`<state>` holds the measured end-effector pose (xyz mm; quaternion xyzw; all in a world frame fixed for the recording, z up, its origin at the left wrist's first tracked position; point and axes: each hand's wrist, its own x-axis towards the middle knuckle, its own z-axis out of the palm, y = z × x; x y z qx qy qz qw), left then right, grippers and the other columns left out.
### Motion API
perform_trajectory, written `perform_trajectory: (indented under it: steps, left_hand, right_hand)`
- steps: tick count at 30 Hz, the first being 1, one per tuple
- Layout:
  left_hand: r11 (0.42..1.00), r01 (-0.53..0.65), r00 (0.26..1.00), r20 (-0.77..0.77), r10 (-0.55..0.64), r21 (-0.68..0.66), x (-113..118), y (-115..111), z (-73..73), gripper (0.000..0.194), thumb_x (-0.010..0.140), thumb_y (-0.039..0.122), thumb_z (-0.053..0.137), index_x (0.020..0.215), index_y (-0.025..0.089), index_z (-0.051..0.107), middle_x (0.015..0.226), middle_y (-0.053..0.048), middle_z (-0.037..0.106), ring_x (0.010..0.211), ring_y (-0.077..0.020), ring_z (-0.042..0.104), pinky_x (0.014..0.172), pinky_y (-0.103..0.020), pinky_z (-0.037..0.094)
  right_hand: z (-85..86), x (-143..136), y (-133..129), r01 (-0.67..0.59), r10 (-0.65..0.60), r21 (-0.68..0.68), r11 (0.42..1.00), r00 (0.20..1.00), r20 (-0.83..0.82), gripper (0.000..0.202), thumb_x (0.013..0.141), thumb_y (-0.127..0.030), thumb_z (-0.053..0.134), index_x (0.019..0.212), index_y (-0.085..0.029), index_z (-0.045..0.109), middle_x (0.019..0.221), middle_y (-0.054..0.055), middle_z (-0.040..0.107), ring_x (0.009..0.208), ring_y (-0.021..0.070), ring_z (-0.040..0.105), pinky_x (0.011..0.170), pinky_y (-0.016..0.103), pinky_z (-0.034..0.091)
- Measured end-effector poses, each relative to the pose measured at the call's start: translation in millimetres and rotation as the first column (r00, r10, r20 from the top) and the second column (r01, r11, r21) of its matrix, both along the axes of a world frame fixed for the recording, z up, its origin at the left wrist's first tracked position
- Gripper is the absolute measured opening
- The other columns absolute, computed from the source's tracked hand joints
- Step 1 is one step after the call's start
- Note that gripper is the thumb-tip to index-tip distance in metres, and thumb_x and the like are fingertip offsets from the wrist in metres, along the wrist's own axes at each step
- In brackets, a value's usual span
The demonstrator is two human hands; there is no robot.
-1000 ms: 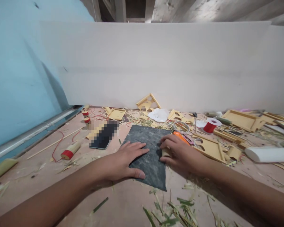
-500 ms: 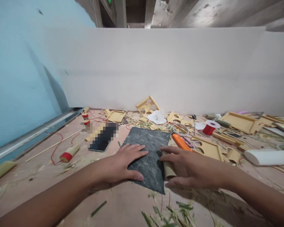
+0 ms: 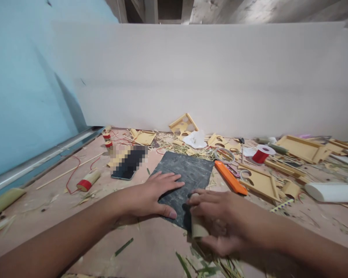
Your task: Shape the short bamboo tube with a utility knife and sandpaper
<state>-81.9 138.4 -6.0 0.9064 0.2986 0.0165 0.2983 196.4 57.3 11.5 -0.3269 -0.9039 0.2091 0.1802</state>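
Observation:
A dark grey, scuffed sheet [image 3: 188,170] lies flat on the work surface. My left hand [image 3: 156,195] rests on its left part, fingers spread, holding nothing. At the sheet's lower right, my right hand [image 3: 217,216] has its fingers wrapped round a short pale tube [image 3: 198,227]. The tube's upper end is over the sheet, and much of it is hidden by the fingers. Just right of the sheet lies an orange cutter [image 3: 230,177], beside the right hand and not touched by it.
A phone [image 3: 123,172] lies left of the sheet, near a red-banded tube [image 3: 88,180] with red wire. Rightward are a red spool [image 3: 260,155], yellow frames [image 3: 261,183] and a white roll [image 3: 332,192]. Green shavings [image 3: 211,268] lie in front; a pale panel [image 3: 191,77] stands behind.
My right hand has moved down and towards me with the tube, its fingers now closed more tightly. More of the orange cutter shows. My left hand stays on the sheet; the view has shifted slightly.

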Motion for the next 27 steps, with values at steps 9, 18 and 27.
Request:
perform_trajectory:
  steps: [9, 18, 27]
  left_hand:
    - [0.999, -0.014, 1.0, -0.009, 0.014, 0.031, 1.3, 0.1, -1.7, 0.086, 0.085, 0.062, 0.08, 0.158, 0.038, 0.043, 0.172, -0.005, 0.028, 0.159, -0.0367, 0.018, 0.128, -0.058, 0.014]
    - [0.998, -0.044, 0.998, -0.04, 0.046, 0.051, 2.5, -0.2, -0.1, 0.086, 0.088, 0.066, 0.074, 0.161, 0.036, 0.039, 0.173, -0.006, 0.024, 0.16, -0.0362, 0.016, 0.128, -0.058, 0.01]
    - [0.998, -0.04, 0.995, -0.089, 0.044, 0.053, 3.4, 0.8, 1.0, 0.088, 0.089, 0.066, 0.073, 0.162, 0.034, 0.035, 0.173, -0.006, 0.022, 0.16, -0.0356, 0.013, 0.128, -0.058, 0.01]
  right_hand:
    - [-11.7, 0.4, 13.8, -0.036, 0.037, 0.097, 0.995, 0.999, -0.01, 0.026, 0.089, -0.025, 0.07, 0.115, -0.025, 0.073, 0.122, 0.007, 0.077, 0.12, 0.0258, 0.07, 0.122, 0.047, 0.039]
    - [-22.0, -3.4, 13.5, -0.003, 0.0, 0.154, 0.988, 1.0, 0.016, 0.02, 0.091, -0.025, 0.068, 0.11, -0.025, 0.071, 0.11, 0.005, 0.078, 0.112, 0.0254, 0.071, 0.121, 0.047, 0.04]
    - [-26.4, -4.3, 19.3, 0.034, -0.033, 0.139, 0.99, 0.999, -0.013, 0.019, 0.09, -0.025, 0.069, 0.109, -0.023, 0.067, 0.108, 0.005, 0.074, 0.113, 0.0246, 0.066, 0.119, 0.048, 0.038]
